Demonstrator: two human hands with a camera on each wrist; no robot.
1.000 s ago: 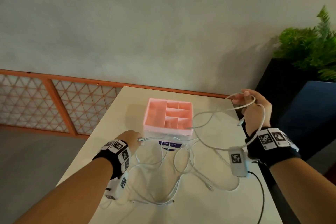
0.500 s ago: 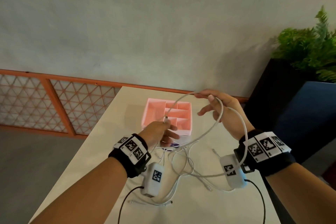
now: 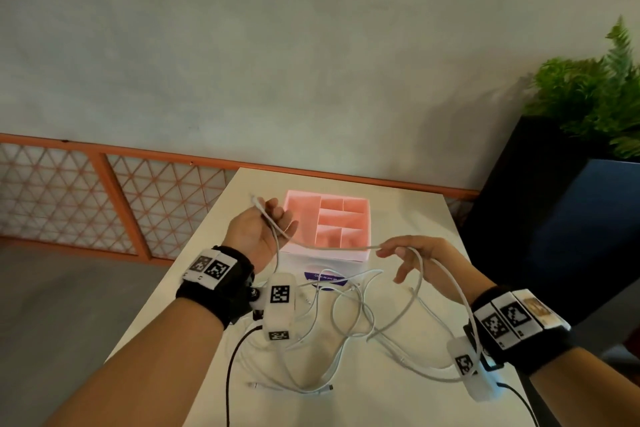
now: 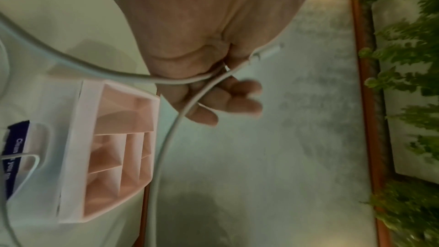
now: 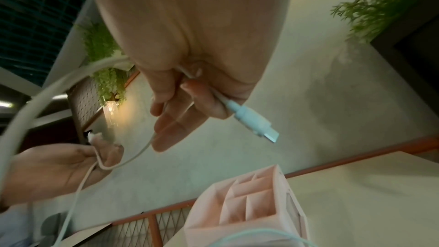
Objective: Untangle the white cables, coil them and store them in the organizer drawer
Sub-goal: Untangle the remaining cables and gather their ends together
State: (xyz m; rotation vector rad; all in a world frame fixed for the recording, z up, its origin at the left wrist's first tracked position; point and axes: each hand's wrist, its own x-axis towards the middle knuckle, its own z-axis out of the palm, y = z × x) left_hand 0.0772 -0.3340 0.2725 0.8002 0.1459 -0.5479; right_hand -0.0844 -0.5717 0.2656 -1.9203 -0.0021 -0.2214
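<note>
White cable (image 3: 332, 247) strung in the air between both hands, above the worktop (image 3: 408, 218). Left hand (image 3: 258, 236) raised, fingers (image 4: 228, 99) curled round the cable near one plug. Right hand (image 3: 420, 262) pinches the cable near its other plug (image 5: 255, 123), remaining fingers loosely spread. More white cables (image 3: 332, 329) tangled on the worktop toward the near edge. Pink organizer (image 3: 341, 222) sits toward the far edge, compartments open. Plant (image 3: 588, 97) off the right edge.
</note>
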